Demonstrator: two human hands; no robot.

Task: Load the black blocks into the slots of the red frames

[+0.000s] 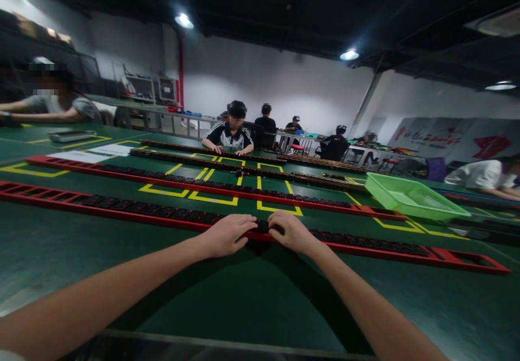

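Observation:
A long red rail (122, 212) filled with several black socket modules runs across the green table (260, 296) in front of me. My left hand (227, 235) and my right hand (290, 231) both rest on this rail near its middle, fingers curled and pressed down on a black module (263, 224) between them. The fingertips are partly hidden behind the knuckles.
A second red rail (195, 183) lies farther back, and dark rails (244, 161) beyond it. A green plastic basket (410, 196) sits at the right. Yellow tape marks boxes on the table. A person sits opposite at the table; others work at the left, right and behind.

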